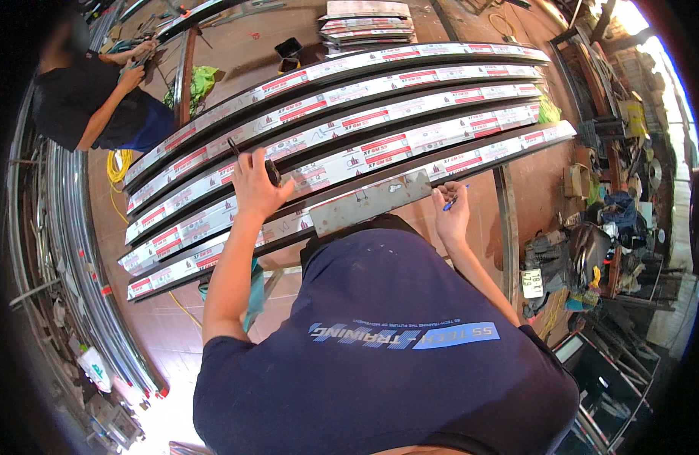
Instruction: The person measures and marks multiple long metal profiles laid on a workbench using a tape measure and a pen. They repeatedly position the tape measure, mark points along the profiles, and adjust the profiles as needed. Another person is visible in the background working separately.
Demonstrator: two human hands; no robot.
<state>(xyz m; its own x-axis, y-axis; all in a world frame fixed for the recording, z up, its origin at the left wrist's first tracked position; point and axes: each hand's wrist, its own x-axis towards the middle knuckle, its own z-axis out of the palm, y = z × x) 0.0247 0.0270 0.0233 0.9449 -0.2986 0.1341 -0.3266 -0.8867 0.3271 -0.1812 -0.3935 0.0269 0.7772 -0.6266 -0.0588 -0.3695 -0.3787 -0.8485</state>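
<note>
My left hand is over the middle bars, thumb stretched out, fingers bent around a black rounded tool whose kind I cannot make out. A thin dark tip shows beyond those fingers. Off the right end of a grey metal plate, my right hand pinches a blue pen. That plate lies along the nearest of several long bars, which have dark sides and white film with red print. Handwritten marks show on some of the film.
At the upper left a co-worker in dark clothes works with both hands. Short white-and-red pieces are stacked at the far side. Long metal profiles run along the left. A metal support and a cluttered heap stand at the right.
</note>
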